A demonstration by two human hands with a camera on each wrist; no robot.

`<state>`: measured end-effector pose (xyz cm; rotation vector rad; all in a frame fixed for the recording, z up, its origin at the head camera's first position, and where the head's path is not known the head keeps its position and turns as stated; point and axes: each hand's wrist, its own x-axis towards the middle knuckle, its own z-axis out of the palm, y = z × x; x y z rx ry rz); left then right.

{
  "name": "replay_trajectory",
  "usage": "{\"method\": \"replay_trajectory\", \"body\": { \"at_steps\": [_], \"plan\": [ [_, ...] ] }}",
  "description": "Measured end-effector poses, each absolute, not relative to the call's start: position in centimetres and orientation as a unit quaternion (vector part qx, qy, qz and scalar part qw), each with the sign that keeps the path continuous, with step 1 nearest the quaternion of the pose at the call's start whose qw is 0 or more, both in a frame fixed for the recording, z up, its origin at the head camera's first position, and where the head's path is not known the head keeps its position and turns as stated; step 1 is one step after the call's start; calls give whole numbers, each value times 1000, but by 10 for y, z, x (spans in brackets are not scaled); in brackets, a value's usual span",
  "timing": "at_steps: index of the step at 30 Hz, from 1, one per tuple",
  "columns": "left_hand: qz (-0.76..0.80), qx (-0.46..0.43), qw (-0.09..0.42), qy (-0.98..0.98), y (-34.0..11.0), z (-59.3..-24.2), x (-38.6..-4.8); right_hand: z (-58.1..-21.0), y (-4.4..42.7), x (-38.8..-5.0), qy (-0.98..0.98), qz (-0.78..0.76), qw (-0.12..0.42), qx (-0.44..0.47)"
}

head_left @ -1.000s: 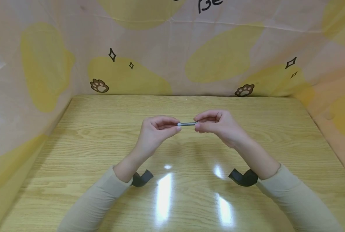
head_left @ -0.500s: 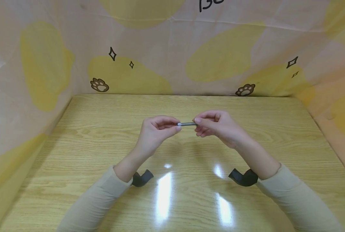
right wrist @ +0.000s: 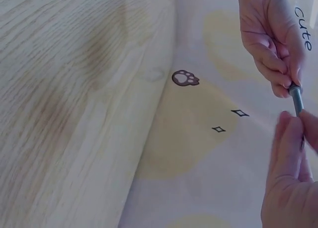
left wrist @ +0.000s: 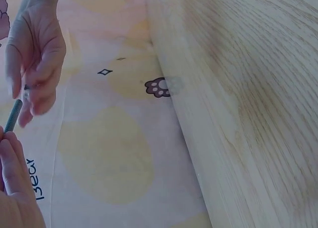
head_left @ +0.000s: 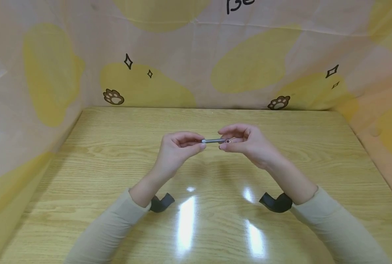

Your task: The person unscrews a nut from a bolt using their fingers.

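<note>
In the head view my left hand [head_left: 177, 150] pinches one end of a slim metal bolt [head_left: 213, 140] between thumb and fingers. The bolt lies level above the table, its thread visible in the left wrist view, where the shaft [left wrist: 13, 116] rises from the left fingers. My right hand [head_left: 245, 145] is around the other end, thumb below and index finger above, their tips apart. Between them shows a small shiny ring-like piece [head_left: 228, 141] at the bolt's end. Its exact kind is unclear. In the right wrist view the right fingers [right wrist: 295, 133] partly hide this end.
The wood-grain table [head_left: 117, 183] lies beneath both hands, with bright light reflections near its front. A patterned cloth [head_left: 199, 55] rises along the back and both sides. Dark straps [head_left: 276, 202] hang from the wrists.
The left hand and bolt have stayed in place. The right thumb moved up over the bolt's end, then back down; the right fingertips have parted, exposing the ring-like piece.
</note>
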<state>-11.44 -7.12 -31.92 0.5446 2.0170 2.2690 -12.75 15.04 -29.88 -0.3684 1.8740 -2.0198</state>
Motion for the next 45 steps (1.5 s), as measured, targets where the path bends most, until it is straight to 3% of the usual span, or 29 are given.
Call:
{"method": "replay_trajectory", "body": {
  "at_steps": [15,27,45],
  "plan": [
    [732,176,22,658,-71,-318,-115,-300,152,-125,701,-683,175,-107],
    [720,166,28,673,-81,-329,-120,-313,161,-126,771,-611,89,-158],
    [696,139,36,703,-91,-340,-125,-327,169,-129,756,-629,141,-116]
  ]
}}
